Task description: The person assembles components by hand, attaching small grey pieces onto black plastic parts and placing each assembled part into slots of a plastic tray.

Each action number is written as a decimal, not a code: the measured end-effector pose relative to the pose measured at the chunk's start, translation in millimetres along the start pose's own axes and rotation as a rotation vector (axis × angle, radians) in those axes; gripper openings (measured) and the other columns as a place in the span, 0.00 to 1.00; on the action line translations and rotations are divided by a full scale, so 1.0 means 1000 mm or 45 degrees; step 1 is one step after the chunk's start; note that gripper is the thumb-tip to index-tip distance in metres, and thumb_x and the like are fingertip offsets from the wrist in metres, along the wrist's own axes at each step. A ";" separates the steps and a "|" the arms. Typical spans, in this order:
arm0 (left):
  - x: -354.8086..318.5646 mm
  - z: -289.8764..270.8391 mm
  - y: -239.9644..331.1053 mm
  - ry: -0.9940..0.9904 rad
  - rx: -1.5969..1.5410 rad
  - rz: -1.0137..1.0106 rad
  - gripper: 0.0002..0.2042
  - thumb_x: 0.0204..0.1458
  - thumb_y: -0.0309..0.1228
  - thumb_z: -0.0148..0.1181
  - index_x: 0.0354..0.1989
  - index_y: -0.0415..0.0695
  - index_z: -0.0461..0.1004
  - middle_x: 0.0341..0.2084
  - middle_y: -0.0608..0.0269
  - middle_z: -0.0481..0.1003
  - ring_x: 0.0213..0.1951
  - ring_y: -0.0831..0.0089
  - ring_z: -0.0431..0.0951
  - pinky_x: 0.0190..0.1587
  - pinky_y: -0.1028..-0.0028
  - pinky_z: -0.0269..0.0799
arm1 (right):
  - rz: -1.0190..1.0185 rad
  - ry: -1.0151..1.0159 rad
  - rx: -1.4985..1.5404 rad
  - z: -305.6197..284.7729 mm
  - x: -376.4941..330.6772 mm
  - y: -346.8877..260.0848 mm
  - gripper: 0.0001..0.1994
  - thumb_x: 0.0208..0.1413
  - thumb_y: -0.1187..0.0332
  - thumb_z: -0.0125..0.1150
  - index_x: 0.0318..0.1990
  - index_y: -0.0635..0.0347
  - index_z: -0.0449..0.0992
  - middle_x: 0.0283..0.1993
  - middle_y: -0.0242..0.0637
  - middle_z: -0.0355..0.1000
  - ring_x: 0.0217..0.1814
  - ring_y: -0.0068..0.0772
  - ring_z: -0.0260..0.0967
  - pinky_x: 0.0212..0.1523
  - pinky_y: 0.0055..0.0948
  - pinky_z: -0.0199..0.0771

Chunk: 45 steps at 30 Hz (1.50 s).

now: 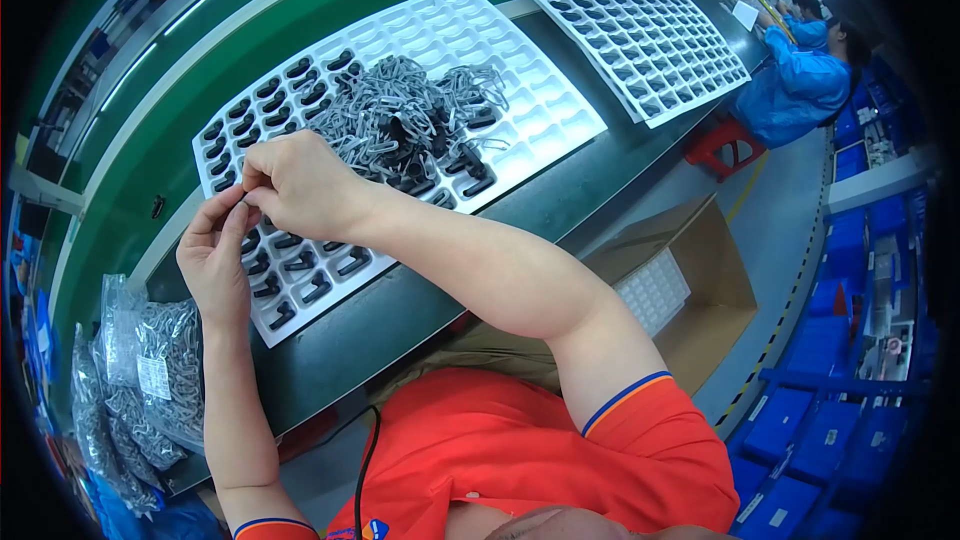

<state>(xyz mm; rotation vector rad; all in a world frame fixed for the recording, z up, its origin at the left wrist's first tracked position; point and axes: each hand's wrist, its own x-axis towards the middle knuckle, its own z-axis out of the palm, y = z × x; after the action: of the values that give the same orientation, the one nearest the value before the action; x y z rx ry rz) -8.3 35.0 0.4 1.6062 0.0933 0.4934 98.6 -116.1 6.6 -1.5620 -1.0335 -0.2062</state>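
Note:
My left hand (216, 258) and my right hand (308, 186) meet fingertip to fingertip over the left part of a white moulded tray (545, 105). Both are closed in a pinch around a small dark piece, mostly hidden by the fingers; its kind cannot be made out. Black curved plastic parts (300, 260) lie singly in many of the tray's pockets, around and below my hands. A tangled heap of grey loop-shaped pieces (395, 110) rests on the middle of the tray, just beyond my right hand, covering some pockets.
Farther right, a second white tray (640, 40) holds dark parts. Clear bags of grey pieces (165, 365) lie at the left. A black part (158, 206) sits on the green surface. An open cardboard box (715, 290) stands below the bench. People in blue (800, 80) sit at the far right.

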 end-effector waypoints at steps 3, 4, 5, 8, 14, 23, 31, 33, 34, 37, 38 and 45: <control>0.000 -0.003 -0.002 -0.002 0.024 0.009 0.10 0.63 0.21 0.59 0.50 0.32 0.78 0.42 0.58 0.80 0.42 0.74 0.82 0.49 0.75 0.79 | 0.039 -0.020 0.041 0.001 0.000 0.000 0.02 0.48 0.76 0.64 0.28 0.66 0.78 0.27 0.47 0.78 0.29 0.44 0.80 0.32 0.36 0.78; 0.000 -0.003 -0.002 -0.004 0.024 0.007 0.10 0.63 0.21 0.59 0.50 0.32 0.78 0.42 0.58 0.80 0.42 0.74 0.82 0.49 0.75 0.79 | 0.041 -0.019 0.042 0.001 -0.001 0.001 0.02 0.48 0.76 0.64 0.28 0.66 0.78 0.27 0.47 0.78 0.29 0.44 0.80 0.32 0.36 0.78; 0.001 -0.003 -0.003 0.001 0.040 0.006 0.10 0.63 0.21 0.58 0.50 0.32 0.78 0.42 0.58 0.80 0.42 0.74 0.82 0.49 0.75 0.79 | 0.046 -0.018 0.051 0.002 0.000 0.001 0.02 0.49 0.76 0.64 0.28 0.66 0.78 0.27 0.47 0.78 0.29 0.44 0.80 0.31 0.35 0.78; 0.001 -0.002 -0.004 0.011 0.073 0.004 0.10 0.63 0.21 0.58 0.50 0.31 0.78 0.42 0.58 0.80 0.42 0.74 0.82 0.49 0.75 0.79 | 0.056 -0.017 0.070 0.001 0.000 0.001 0.03 0.49 0.76 0.64 0.28 0.66 0.78 0.27 0.47 0.78 0.29 0.44 0.80 0.31 0.34 0.79; 0.000 -0.002 -0.001 0.002 0.069 0.030 0.10 0.63 0.21 0.58 0.50 0.31 0.78 0.41 0.58 0.80 0.41 0.75 0.81 0.49 0.75 0.79 | 0.089 -0.060 0.061 -0.002 0.000 0.000 0.03 0.49 0.75 0.65 0.30 0.66 0.78 0.27 0.47 0.78 0.32 0.44 0.81 0.34 0.35 0.79; 0.002 -0.008 -0.002 -0.097 -0.001 0.006 0.08 0.65 0.22 0.55 0.49 0.33 0.74 0.40 0.60 0.79 0.39 0.77 0.80 0.46 0.77 0.77 | 0.079 -0.155 0.101 -0.004 0.001 -0.001 0.10 0.48 0.73 0.67 0.37 0.66 0.75 0.31 0.48 0.78 0.36 0.52 0.79 0.38 0.42 0.77; 0.007 -0.022 0.001 -0.237 0.134 0.088 0.09 0.62 0.20 0.59 0.49 0.36 0.74 0.40 0.63 0.78 0.40 0.77 0.79 0.47 0.78 0.75 | 0.068 -0.260 -0.028 -0.010 0.004 -0.012 0.13 0.50 0.71 0.68 0.42 0.65 0.74 0.34 0.51 0.79 0.39 0.56 0.78 0.41 0.44 0.78; 0.012 -0.021 0.006 -0.164 0.282 0.127 0.09 0.61 0.19 0.60 0.48 0.37 0.75 0.40 0.63 0.78 0.40 0.78 0.79 0.47 0.78 0.75 | 0.095 -0.238 -0.069 -0.011 0.005 -0.004 0.15 0.51 0.67 0.69 0.43 0.65 0.75 0.35 0.52 0.78 0.40 0.56 0.79 0.42 0.43 0.78; 0.017 -0.022 0.005 -0.108 0.381 0.175 0.09 0.60 0.19 0.61 0.47 0.38 0.76 0.39 0.64 0.78 0.40 0.78 0.78 0.48 0.78 0.74 | 0.048 -0.134 -0.117 -0.013 0.007 -0.002 0.16 0.52 0.65 0.70 0.43 0.65 0.76 0.34 0.51 0.79 0.40 0.55 0.79 0.42 0.43 0.77; 0.048 -0.052 -0.013 0.135 0.675 0.272 0.06 0.57 0.19 0.62 0.43 0.36 0.78 0.36 0.65 0.79 0.39 0.78 0.79 0.45 0.78 0.75 | 0.012 0.049 -0.256 -0.032 0.015 0.008 0.16 0.53 0.63 0.70 0.44 0.65 0.77 0.36 0.48 0.79 0.41 0.52 0.78 0.43 0.43 0.76; 0.062 -0.063 -0.023 0.215 0.727 0.252 0.06 0.57 0.19 0.62 0.42 0.36 0.78 0.36 0.65 0.80 0.38 0.77 0.79 0.44 0.78 0.75 | 0.109 0.001 -0.302 -0.041 0.017 0.010 0.15 0.54 0.64 0.69 0.43 0.65 0.78 0.37 0.47 0.79 0.41 0.52 0.78 0.42 0.42 0.76; 0.108 -0.118 -0.064 0.487 1.318 0.180 0.10 0.52 0.21 0.66 0.43 0.38 0.80 0.32 0.63 0.80 0.36 0.75 0.80 0.43 0.76 0.75 | 0.090 -0.336 -0.572 -0.040 0.012 0.017 0.07 0.53 0.73 0.63 0.39 0.62 0.82 0.37 0.40 0.79 0.46 0.46 0.74 0.53 0.43 0.69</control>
<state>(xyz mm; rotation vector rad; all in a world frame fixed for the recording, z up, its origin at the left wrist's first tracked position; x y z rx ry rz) 61.1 190.0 -32.1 2.5090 0.6050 0.9510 133.5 -143.2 14.0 -2.0710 -1.1891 -0.1953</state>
